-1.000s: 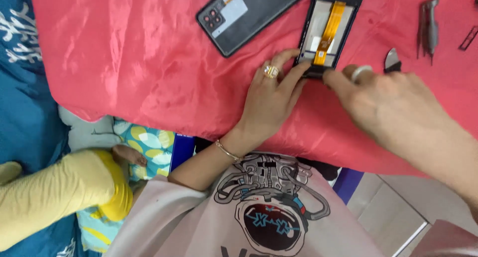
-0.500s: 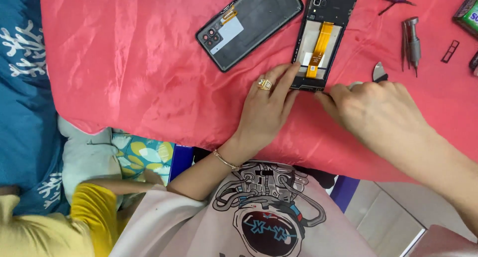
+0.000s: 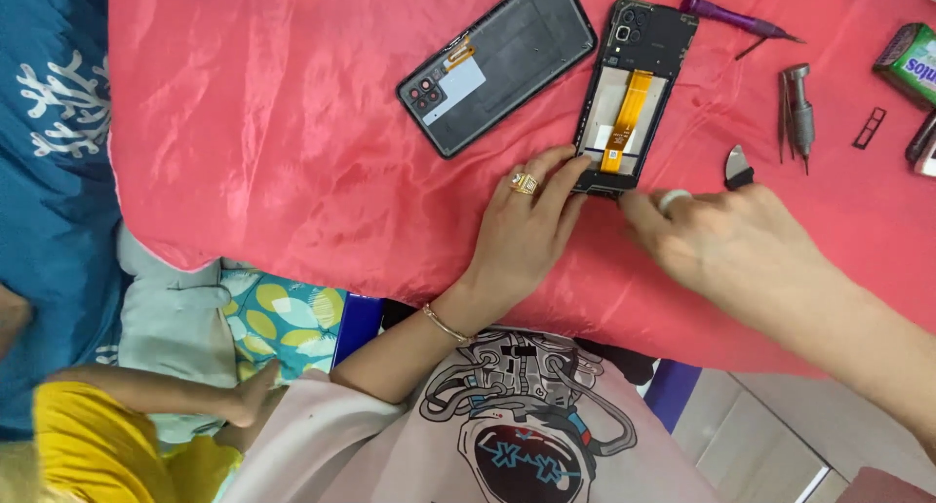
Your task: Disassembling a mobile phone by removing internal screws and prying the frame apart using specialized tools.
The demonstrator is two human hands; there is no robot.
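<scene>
Pressing at its lower edge, the opened phone (image 3: pixel 636 98) at upper centre of the frame is pinched between the left hand (image 3: pixel 522 232) and right hand (image 3: pixel 726 250), fingers clenched on its frame. The exposed orange ribbon cable (image 3: pixel 624 118) could be torn by a slip, and the glossy red cloth (image 3: pixel 292 142) lets the phone slide.

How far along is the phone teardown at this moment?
Done: the back cover is off and lies on the red cloth beside the phone, whose insides show. In hand: the left hand and right hand grip the phone's lower end. Left: the orange flex cable and other inner parts remain in place.
</scene>
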